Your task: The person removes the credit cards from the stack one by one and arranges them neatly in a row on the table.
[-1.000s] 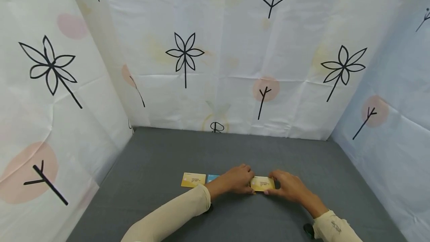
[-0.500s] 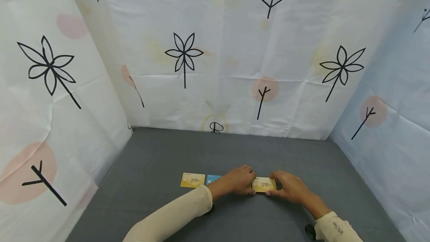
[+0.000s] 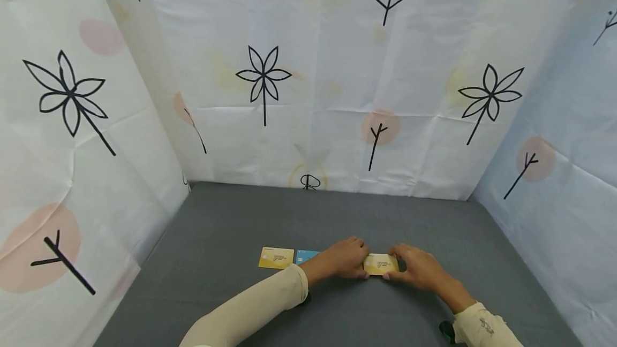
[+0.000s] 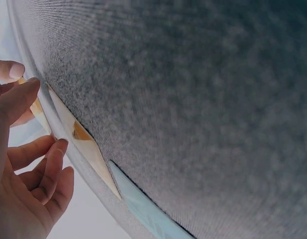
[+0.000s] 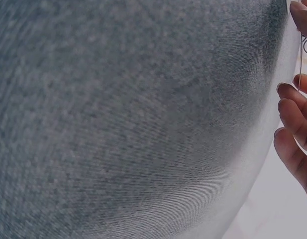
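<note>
A yellow bank card [image 3: 381, 264] with dark lettering is between my two hands in the head view. My left hand [image 3: 343, 258] pinches its left side, and my right hand [image 3: 418, 266] pinches its right side, thumb at the near edge. In the left wrist view my left hand [image 4: 36, 174] holds the thin edge of that card [image 4: 43, 115] above the grey surface. Only the fingers of my right hand [image 5: 297, 117] show in the right wrist view. Below my left hand lies a cream-and-orange card [image 4: 83, 139], which the hand hides from the head view.
To the left, a yellow card [image 3: 276, 257] and a partly covered blue card [image 3: 306, 256] lie in a row on the grey cloth surface [image 3: 231, 218]. White printed curtains [image 3: 313, 138] stand at the back and both sides.
Both hands have shifted slightly to the right together with the yellow bank card between them. The cards lying at the left have stayed in place.
</note>
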Available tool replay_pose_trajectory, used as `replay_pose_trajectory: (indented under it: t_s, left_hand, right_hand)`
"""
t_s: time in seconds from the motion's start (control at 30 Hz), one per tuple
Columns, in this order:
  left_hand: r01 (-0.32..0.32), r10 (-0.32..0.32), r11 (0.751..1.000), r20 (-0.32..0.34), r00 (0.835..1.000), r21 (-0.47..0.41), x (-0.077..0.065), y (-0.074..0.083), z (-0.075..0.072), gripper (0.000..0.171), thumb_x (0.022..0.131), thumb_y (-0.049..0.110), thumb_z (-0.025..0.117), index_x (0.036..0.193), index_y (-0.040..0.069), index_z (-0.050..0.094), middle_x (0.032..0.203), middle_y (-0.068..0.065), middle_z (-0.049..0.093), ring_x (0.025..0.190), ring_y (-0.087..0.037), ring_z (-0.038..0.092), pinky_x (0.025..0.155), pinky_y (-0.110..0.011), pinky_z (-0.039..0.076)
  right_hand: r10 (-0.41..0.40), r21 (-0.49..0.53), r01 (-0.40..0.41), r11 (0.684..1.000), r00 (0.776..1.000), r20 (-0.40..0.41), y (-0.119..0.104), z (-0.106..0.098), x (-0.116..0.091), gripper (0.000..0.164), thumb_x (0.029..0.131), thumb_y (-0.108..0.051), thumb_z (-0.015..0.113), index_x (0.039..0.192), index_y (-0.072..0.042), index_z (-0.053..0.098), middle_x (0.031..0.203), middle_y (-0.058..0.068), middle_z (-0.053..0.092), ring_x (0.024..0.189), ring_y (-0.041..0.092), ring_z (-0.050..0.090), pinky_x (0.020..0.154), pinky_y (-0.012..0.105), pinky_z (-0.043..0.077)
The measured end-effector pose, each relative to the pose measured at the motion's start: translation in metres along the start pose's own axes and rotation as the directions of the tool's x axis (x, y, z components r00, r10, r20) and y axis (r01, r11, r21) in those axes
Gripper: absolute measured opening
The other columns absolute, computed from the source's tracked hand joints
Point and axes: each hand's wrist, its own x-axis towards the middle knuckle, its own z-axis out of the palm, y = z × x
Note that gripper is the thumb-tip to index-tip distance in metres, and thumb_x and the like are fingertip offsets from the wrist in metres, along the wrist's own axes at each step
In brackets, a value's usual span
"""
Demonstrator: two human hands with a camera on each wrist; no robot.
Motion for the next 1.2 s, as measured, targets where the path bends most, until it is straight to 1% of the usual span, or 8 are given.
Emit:
replay_pose_trajectory:
  t_s: [0.2,0.33,0.43,0.53,0.73,1.03,1.2]
  left_hand:
    - [0.002,-0.002,1.0,0.011,1.0,0.014,0.004,0.003,0.003,0.048,0.092,0.057,0.066,0.123,0.021,0.066,0.115,0.004,0.062,0.098,-0.01,0.056,0.084,-0.024,0.047]
    - [0.0,0.0,1.0,0.016,1.0,0.009,0.004,0.005,0.003,0.047,0.092,0.056,0.067,0.123,0.02,0.066,0.115,0.003,0.062,0.098,-0.01,0.056,0.084,-0.024,0.047]
    - [0.003,-0.003,1.0,0.021,1.0,0.0,0.003,0.006,0.002,0.046,0.092,0.054,0.068,0.122,0.02,0.066,0.116,0.003,0.062,0.098,-0.01,0.056,0.085,-0.024,0.047]
    - [0.006,-0.006,1.0,0.024,1.0,0.003,0.004,0.008,0.0,0.045,0.092,0.054,0.068,0.122,0.02,0.065,0.116,0.004,0.061,0.099,-0.009,0.055,0.086,-0.023,0.047]
    - [0.013,-0.014,1.0,0.038,0.999,0.016,0.008,0.009,0.003,0.046,0.092,0.055,0.066,0.123,0.021,0.064,0.117,0.005,0.061,0.101,-0.009,0.055,0.088,-0.023,0.047]
    - [-0.018,0.018,0.998,0.012,1.0,0.059,0.01,0.008,0.007,0.048,0.094,0.058,0.061,0.123,0.021,0.065,0.114,0.004,0.062,0.096,-0.009,0.055,0.086,-0.023,0.047]
    - [-0.017,0.017,0.997,0.008,1.0,0.069,0.012,0.01,0.008,0.047,0.095,0.059,0.06,0.123,0.021,0.065,0.114,0.004,0.062,0.097,-0.009,0.056,0.087,-0.023,0.047]
  right_hand:
    - [0.025,0.01,-0.025,1.0,1.0,0.006,0.001,0.0,-0.002,0.051,0.079,-0.057,0.078,0.11,-0.019,0.067,0.093,-0.012,0.06,0.078,0.005,0.054,0.065,0.031,0.044]
    - [0.031,0.01,-0.031,0.999,0.999,0.012,0.002,-0.001,-0.003,0.051,0.079,-0.057,0.079,0.11,-0.018,0.067,0.094,-0.012,0.06,0.079,0.006,0.055,0.065,0.032,0.045]
    - [0.027,0.011,-0.027,1.0,1.0,0.006,0.003,-0.001,-0.003,0.051,0.078,-0.056,0.08,0.109,-0.018,0.067,0.094,-0.011,0.061,0.079,0.006,0.056,0.065,0.032,0.046]
    - [0.013,0.003,-0.013,1.0,1.0,0.0,0.006,-0.001,-0.003,0.05,0.079,-0.057,0.079,0.109,-0.019,0.067,0.094,-0.012,0.061,0.078,0.004,0.055,0.064,0.03,0.045]
    - [-0.001,-0.005,0.001,1.0,1.0,0.0,0.009,0.0,-0.004,0.05,0.079,-0.058,0.078,0.109,-0.019,0.067,0.093,-0.013,0.059,0.077,0.003,0.053,0.063,0.029,0.044]
    - [0.0,-0.023,0.0,1.0,1.0,-0.004,0.009,-0.002,-0.005,0.051,0.078,-0.058,0.078,0.109,-0.019,0.067,0.092,-0.014,0.058,0.076,0.001,0.051,0.064,0.028,0.043]
    - [0.006,-0.026,-0.006,1.0,1.0,-0.004,0.008,-0.003,-0.006,0.051,0.078,-0.057,0.08,0.109,-0.018,0.067,0.091,-0.014,0.058,0.076,0.002,0.051,0.064,0.028,0.043]
